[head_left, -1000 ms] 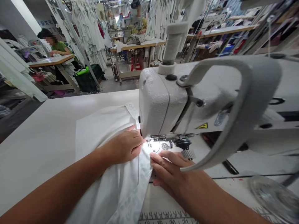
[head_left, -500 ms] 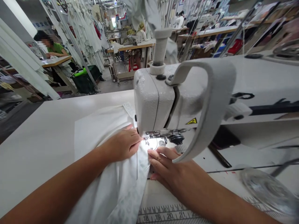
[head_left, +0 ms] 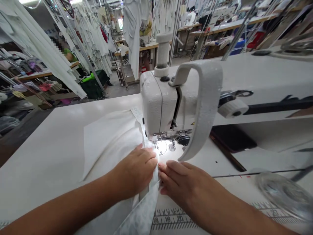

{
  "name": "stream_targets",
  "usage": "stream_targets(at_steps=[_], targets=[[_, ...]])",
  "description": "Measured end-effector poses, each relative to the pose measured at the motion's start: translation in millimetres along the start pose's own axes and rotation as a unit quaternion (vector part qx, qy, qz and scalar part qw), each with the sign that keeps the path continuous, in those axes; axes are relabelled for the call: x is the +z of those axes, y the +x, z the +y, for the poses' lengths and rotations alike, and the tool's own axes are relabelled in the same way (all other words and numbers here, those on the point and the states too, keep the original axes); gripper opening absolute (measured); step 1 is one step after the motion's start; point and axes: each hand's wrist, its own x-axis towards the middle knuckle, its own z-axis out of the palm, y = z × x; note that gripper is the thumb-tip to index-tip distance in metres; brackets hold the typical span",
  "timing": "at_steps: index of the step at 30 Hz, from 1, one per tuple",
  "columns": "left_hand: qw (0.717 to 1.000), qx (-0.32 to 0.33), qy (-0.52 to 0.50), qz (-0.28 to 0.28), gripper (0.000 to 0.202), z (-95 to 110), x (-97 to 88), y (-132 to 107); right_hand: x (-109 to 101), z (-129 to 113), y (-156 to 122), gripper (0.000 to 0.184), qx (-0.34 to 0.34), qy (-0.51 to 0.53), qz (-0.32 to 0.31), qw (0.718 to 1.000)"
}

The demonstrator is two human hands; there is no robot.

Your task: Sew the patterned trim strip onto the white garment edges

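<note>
A white fabric piece [head_left: 110, 137] lies on the sewing table [head_left: 49, 147], running under the presser foot [head_left: 163, 141] of a white sewing machine [head_left: 161, 104]. My left hand [head_left: 137, 171] rests on the fabric just in front of the needle, fingers curled down and pressing the cloth. My right hand [head_left: 181, 182] lies beside it on the right, fingers together, pinching the fabric's folded edge [head_left: 149, 202]. Both hands nearly touch at the seam line. A patterned strip of the fabric hangs toward me between my arms.
A ruler strip [head_left: 171, 218] is fixed along the table's near edge. A dark flat object [head_left: 232, 138] lies under the machine arm at right. A clear round thing [head_left: 283, 195] sits at lower right. Hanging white garments [head_left: 132, 32], other work tables and a seated person fill the background.
Both hands have drawn back toward me from the presser foot, sliding along the fabric. The camera view has shifted, so the machine head appears more to the left and upright.
</note>
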Motion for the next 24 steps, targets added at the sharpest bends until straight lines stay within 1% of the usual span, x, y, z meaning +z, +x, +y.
stream_targets(at_steps=[2,4,9,15,21,24], targets=[[1.000,-0.012,-0.001,-0.010,0.026,8,3.1,-5,0,-2,-3,0.012,0.006,0.007,-0.008,1.000],[1.000,-0.013,0.001,-0.010,0.031,11,6.6,-10,1,-4,-5,0.012,0.006,0.010,-0.014,1.000],[1.000,-0.004,0.007,0.007,0.033,7,11.1,-14,0,-4,-8,0.011,0.012,0.013,-0.029,0.999],[0.999,-0.028,0.004,-0.026,0.034,7,10.8,-11,-8,0,-6,0.010,0.024,0.036,-0.054,0.998],[0.999,-0.036,0.017,-0.033,0.035,1,15.2,-10,-7,4,-3,0.010,0.031,0.023,-0.058,0.998],[0.999,-0.035,0.029,-0.023,0.034,-1,16.2,-8,-5,6,-3,0.010,0.029,0.018,-0.050,0.998]])
